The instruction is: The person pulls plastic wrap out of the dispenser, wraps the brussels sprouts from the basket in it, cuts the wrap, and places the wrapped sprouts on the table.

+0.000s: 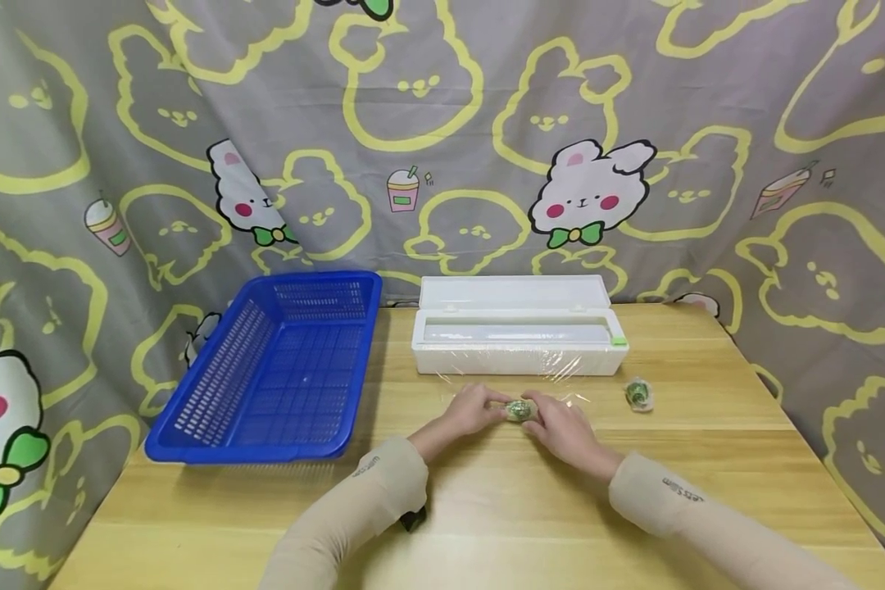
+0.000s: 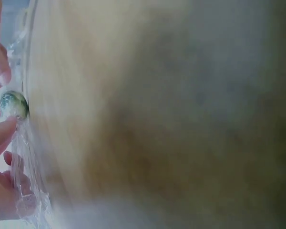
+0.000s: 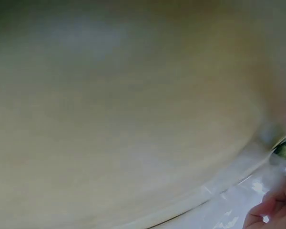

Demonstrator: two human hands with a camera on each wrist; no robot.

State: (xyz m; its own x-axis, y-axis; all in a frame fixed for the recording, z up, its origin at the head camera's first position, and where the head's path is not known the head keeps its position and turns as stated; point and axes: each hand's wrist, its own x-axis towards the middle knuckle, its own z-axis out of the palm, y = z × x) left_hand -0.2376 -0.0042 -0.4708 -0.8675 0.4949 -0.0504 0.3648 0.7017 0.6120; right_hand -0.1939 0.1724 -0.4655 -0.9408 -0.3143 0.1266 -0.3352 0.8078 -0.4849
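A small, round, mottled-green ball lies between my hands above the table, with clear cling film around it. My left hand pinches the film at the ball's left end. In the left wrist view its fingertip touches the ball, and film bunches along the hand. At the other end, my right hand pinches the film between forefinger and thumb. A sheet of film spreads from the white dispenser box just beyond the hands. Inside the box sits the film roll; its lid stands raised at the back.
Right of the box rests a second green ball in crumpled film. A blue plastic basket stands on the left of the wooden table. Something small and black shows beside the left sleeve. Patterned grey cloth hangs behind the table.
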